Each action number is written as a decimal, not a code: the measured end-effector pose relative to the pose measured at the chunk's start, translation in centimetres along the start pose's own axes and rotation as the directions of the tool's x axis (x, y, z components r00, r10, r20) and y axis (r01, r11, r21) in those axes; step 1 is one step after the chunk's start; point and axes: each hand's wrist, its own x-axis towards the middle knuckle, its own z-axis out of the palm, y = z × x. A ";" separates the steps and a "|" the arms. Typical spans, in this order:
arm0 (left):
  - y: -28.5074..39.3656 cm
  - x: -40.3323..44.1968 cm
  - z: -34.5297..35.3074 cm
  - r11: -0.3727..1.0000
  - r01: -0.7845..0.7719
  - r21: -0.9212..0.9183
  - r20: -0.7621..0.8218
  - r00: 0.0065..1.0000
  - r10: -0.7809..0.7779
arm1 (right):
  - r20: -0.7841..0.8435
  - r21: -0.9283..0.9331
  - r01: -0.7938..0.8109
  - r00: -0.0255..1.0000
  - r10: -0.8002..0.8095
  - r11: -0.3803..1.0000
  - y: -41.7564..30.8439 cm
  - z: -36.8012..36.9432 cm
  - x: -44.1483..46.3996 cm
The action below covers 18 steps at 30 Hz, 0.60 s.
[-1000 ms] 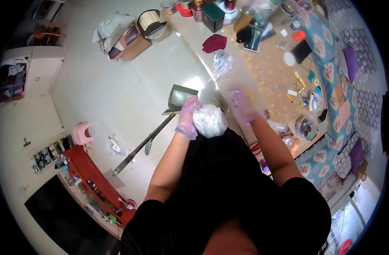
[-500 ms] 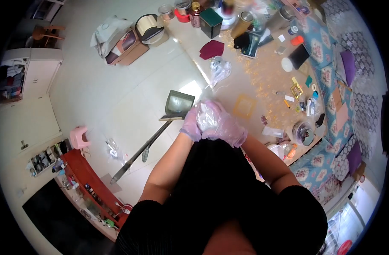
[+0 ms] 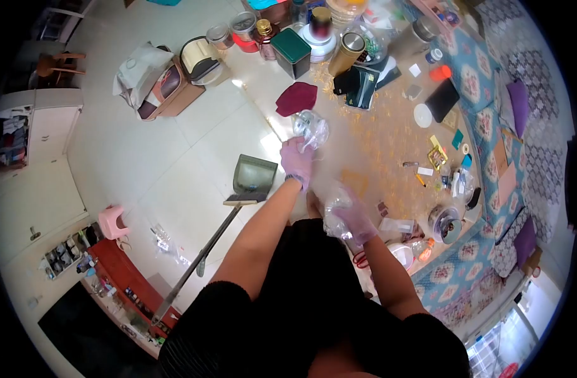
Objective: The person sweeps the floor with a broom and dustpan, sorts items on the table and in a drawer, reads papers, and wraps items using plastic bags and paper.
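My left hand (image 3: 297, 162), in a thin pinkish glove, reaches out to a crumpled clear plastic bag (image 3: 313, 128) on the table's near-left edge. Its fingers close on the bag's lower end. A maroon cloth (image 3: 296, 99) lies just beyond. My right hand (image 3: 359, 222), gloved alike, is blurred and wrapped round a wad of clear plastic (image 3: 336, 211) close to my body. Red scissor handles (image 3: 361, 259) show under the right wrist.
A dustpan (image 3: 255, 174) and a long-handled brush (image 3: 203, 257) stand on the tiled floor at left. Jars, a green tin (image 3: 291, 53) and a gold flask (image 3: 347, 54) crowd the table's far end. A floral sofa (image 3: 471, 113) runs along the right.
My hands were together round the clear plastic. The left has let go and stretched forward to the bag; the right has drawn back to the right with the wad. The whole view has shifted slightly.
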 end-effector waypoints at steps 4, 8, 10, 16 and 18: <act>1.2 4.5 1.3 0.906 -0.053 0.421 0.103 0.995 0.010 | -0.036 0.078 -0.095 0.994 0.098 0.992 2.6 -2.4 1.6; -2.6 5.2 3.4 0.982 0.180 -0.060 0.114 0.978 -0.172 | 0.020 0.415 -0.157 0.986 0.163 0.896 3.5 -3.2 2.1; -3.0 4.7 4.0 0.647 0.237 -0.724 0.051 0.955 -0.293 | 0.029 0.416 -0.155 0.987 0.157 0.896 4.4 -3.0 2.7; -0.3 1.4 -1.1 0.762 0.237 -0.603 0.194 0.970 -0.148 | 0.061 0.281 0.005 0.998 -0.024 0.960 0.4 -1.6 3.4; 2.2 1.2 -3.1 0.715 0.334 -0.614 0.305 0.936 -0.176 | 0.150 0.246 0.113 0.977 -0.153 0.963 1.5 -1.4 5.0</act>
